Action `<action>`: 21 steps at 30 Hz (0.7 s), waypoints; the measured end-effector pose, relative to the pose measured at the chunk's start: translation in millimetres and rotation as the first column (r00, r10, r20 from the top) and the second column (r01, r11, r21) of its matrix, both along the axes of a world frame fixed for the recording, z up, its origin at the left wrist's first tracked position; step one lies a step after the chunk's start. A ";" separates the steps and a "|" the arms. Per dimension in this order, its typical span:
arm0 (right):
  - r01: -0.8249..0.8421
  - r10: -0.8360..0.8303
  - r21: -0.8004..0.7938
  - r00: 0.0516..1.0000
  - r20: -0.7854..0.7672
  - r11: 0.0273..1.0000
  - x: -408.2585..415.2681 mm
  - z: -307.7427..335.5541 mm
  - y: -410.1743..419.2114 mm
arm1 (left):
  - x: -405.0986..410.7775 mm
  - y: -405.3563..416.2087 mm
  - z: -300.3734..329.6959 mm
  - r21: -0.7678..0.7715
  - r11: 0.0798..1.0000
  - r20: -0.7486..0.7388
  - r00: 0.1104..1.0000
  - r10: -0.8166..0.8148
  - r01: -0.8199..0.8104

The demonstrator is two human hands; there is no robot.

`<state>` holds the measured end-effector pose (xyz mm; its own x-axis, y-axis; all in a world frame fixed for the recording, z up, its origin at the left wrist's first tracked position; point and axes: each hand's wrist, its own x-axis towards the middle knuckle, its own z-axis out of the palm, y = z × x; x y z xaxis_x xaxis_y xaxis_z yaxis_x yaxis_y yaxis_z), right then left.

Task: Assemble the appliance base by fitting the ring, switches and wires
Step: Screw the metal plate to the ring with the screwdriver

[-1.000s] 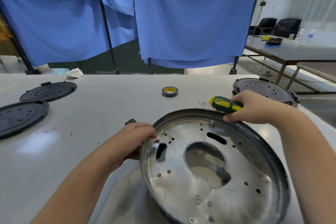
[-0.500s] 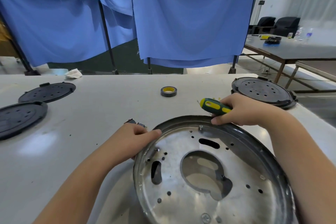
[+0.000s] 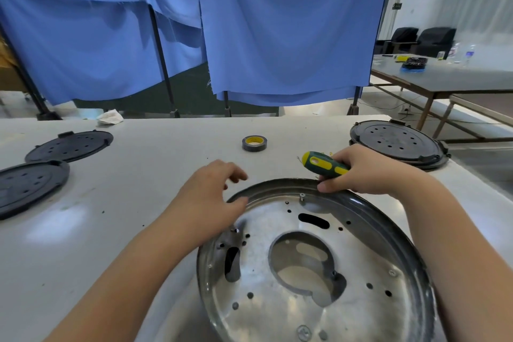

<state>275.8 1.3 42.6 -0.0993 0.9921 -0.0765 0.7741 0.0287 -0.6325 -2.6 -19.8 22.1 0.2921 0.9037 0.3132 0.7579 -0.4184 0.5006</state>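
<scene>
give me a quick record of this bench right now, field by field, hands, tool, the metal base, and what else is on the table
left hand: open, fingers loosely curled, holding nothing, at the base's left rim
right hand: grips the screwdriver, fingertips on the base's far rim
screwdriver: green and yellow handle, tip hidden
metal base: round, large central cutout, slots and screw holes
tape roll: dark, yellow core, beyond the hands
black plastic discs: two at left, one at right
table: white

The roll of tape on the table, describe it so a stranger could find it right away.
On the white table, look past the metal base, toward the blue curtains. The roll of tape lies flat there, alone. It is small and dark with a yellow core, unlike the wide black perforated discs at the sides.
</scene>
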 end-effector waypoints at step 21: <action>-0.005 0.004 0.025 1.000 0.029 1.000 -4.2 1.7 -1.2 | 62.8 17.8 0.9 -0.182 0.925 -0.327 0.867 -0.376 0.332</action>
